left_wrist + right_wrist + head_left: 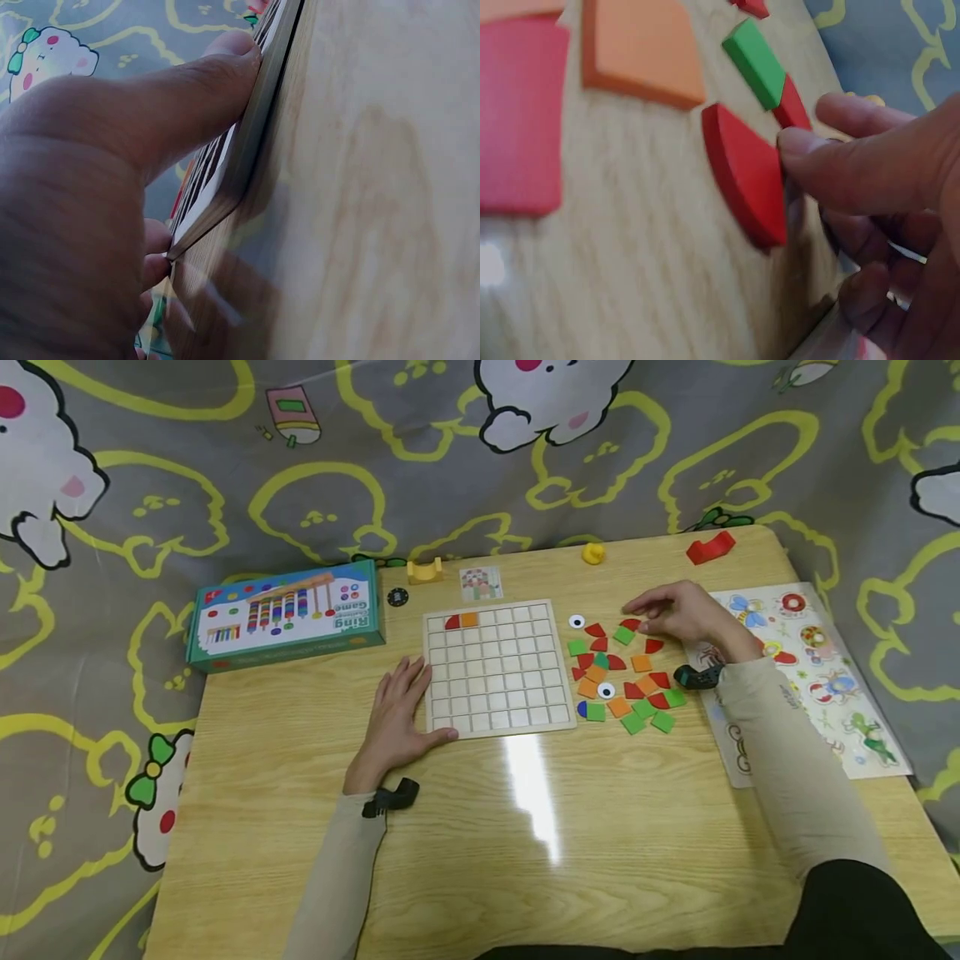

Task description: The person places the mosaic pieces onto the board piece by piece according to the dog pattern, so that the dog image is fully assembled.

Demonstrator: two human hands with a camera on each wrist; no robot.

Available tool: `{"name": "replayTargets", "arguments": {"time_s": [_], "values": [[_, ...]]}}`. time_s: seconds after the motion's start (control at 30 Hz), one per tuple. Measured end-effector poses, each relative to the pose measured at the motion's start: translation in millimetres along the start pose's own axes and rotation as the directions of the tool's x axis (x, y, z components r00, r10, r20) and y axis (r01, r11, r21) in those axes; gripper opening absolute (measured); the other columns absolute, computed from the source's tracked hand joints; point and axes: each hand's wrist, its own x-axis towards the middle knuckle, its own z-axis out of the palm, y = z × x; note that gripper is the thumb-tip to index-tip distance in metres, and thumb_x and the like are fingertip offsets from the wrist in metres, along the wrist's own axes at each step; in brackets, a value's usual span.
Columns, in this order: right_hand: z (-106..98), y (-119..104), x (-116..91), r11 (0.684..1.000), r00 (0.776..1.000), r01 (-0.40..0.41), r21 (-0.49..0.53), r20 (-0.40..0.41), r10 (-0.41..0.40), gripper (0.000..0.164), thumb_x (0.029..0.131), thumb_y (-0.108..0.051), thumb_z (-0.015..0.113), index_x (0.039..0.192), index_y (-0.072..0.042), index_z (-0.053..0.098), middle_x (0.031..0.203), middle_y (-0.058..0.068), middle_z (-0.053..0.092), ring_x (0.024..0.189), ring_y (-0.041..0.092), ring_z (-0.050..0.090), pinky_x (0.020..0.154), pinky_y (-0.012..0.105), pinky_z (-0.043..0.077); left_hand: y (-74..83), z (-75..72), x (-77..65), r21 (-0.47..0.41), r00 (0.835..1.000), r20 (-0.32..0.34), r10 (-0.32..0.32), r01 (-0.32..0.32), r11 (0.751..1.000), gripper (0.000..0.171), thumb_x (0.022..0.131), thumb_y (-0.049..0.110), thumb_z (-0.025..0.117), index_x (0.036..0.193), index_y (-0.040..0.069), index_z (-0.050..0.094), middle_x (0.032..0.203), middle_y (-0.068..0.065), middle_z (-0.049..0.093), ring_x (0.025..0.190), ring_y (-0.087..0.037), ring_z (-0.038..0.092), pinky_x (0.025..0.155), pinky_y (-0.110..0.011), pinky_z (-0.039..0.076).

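Observation:
A square wooden grid board (499, 672) lies on the table, with a red quarter-round piece (452, 622) and an orange square piece (468, 620) in its top row. Against the board's lower left corner rests my left hand (397, 718), its fingers fairly straight along the left side and its thumb (217, 71) on the near edge. My right hand (686, 614) hovers over the loose pieces, thumb and forefinger apart. Close to those fingertips are a red piece (631, 624) and a green square (623, 636). Another red piece (746, 176) appears just beside the thumb in the right wrist view.
Several red, green and orange pieces (618, 707) and round eye pieces (576, 621) lie right of the board. A picture sheet (862, 718) is under the right forearm. Along the back stand a game box (288, 614), a small picture card (481, 583) and a red block (710, 548).

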Motion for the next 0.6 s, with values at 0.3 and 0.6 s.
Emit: {"name": "replayTargets", "arguments": {"time_s": [0.3, 0.6], "values": [[4.7, -6.5, 6.3, 0.995, 1.0, 0.026, -0.1, 0.005, -0.025, 0.023, 0.087, -0.008, 0.074, 0.11, -0.009, 0.075, 0.104, 0.013, 0.069, 0.084, 0.022, 0.06, 0.068, 0.019, 0.045, -2.4, 0.2, -1.4, -0.005, 1.0, -0.013, 0.0, 0.0, 1.0, 0.11, 0.073, 0.065, 0.076, 0.157, 0.011, 0.028, 0.164, -0.004, 0.018, 0.153, -0.023, 0.003, 0.121, -0.045, -0.002], [15.2, -14.9, 8.8, 0.993, 0.999, 0.032, -0.116, 0.009, -0.031, 0.023, 0.097, -0.017, 0.062, 0.116, -0.003, 0.064, 0.104, 0.015, 0.062, 0.087, 0.025, 0.055, 0.074, 0.026, 0.042, -1.7, -0.5, 0.3, -0.003, 1.0, -0.005, 0.002, -0.002, 1.0, 0.111, 0.073, 0.064, 0.077, 0.157, 0.011, 0.027, 0.164, -0.005, 0.018, 0.153, -0.024, 0.004, 0.121, -0.045, -0.002]]}}
